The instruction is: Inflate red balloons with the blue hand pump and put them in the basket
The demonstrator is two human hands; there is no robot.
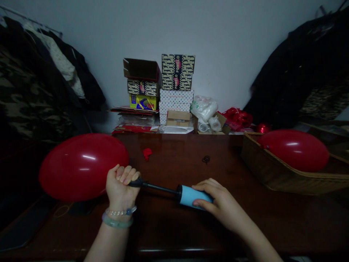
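A balloon pump with a blue barrel (191, 197) and a black rod lies nearly level across the middle, just above the table. My left hand (122, 185) is closed round the black end of the pump. Right behind that fist is a large inflated red balloon (84, 165); its neck is hidden, so I cannot tell whether the fingers hold it too. My right hand (218, 200) grips the blue barrel, thumb on the near side and fingers over the top. A limp red balloon (147, 153) lies on the table beyond the pump.
A woven basket (272, 178) with an inflated red balloon (297, 150) stands at the right. Black bands (206, 159) lie mid-table. Stacked boxes (176, 103), plastic bags (204, 109) and red ribbon (237, 118) line the back. Clothes (54, 62) hang on both sides.
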